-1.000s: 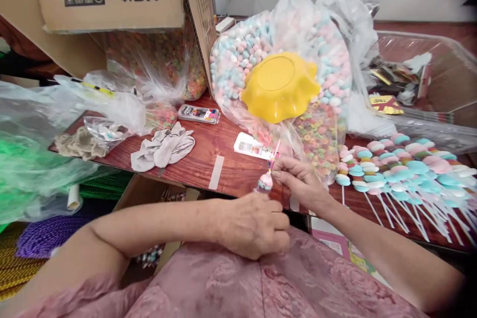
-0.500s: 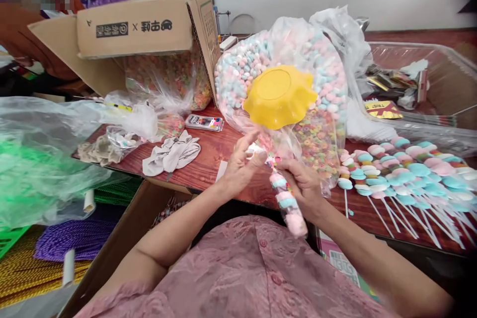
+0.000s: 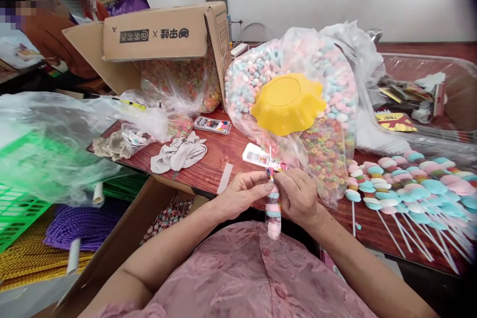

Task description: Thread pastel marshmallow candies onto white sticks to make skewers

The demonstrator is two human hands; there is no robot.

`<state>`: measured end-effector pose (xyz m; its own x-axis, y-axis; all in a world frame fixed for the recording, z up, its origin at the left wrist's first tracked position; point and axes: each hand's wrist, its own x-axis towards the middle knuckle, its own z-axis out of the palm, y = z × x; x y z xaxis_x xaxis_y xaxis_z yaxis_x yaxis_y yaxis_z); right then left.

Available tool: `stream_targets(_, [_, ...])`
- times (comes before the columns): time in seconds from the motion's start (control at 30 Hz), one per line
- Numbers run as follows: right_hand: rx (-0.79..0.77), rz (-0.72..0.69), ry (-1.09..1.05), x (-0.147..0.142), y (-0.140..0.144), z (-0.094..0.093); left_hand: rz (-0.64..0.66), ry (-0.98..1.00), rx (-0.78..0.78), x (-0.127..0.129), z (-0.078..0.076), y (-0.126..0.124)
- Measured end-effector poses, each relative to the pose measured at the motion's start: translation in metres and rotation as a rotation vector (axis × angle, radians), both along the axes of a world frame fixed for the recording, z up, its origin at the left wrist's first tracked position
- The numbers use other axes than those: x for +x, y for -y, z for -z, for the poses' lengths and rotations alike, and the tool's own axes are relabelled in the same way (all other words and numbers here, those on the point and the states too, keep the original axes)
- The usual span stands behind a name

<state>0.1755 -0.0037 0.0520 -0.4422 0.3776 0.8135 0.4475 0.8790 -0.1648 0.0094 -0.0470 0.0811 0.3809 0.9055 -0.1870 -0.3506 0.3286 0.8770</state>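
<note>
Item: candy skewer (image 3: pixel 273 208), held upright over your lap at the worktop (image 3: pixel 219 151) edge. Your left hand (image 3: pixel 242 194) and right hand (image 3: pixel 298 196) were each pinched shut on its top end, fingertips meeting at the stick.

Handling, as judged: you did best to keep the grip light and close to the tip, as the pieces looked soft and squashable.

Materials: puffy pastel discs, pink and blue; thin white stick. Behind: crinkled clear candy bag (image 3: pixel 328 109); glossy yellow scalloped bowl (image 3: pixel 288 103), upturned.
</note>
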Motion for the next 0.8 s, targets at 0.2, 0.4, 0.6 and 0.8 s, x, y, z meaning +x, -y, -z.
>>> stream_targets(0.2, [-0.992,-0.256,-0.302,-0.027,0.02,0.003,-0.03,-0.696,0.526,-0.03,-0.003,0.017])
stream_targets(0.4, [-1.628,-0.533,-0.291,-0.08,0.058,0.005,0.263,-1.605,0.694,-0.085,-0.019,0.066])
stream_targets(0.6, [-1.028,-0.407,-0.068,-0.046,0.052,0.002,0.586,-2.08,0.01,-0.15,-0.002,0.094])
stream_targets(0.8, [-0.793,0.067,-0.17,0.04,0.047,0.011,0.267,-1.687,0.874,-0.083,0.016,0.009])
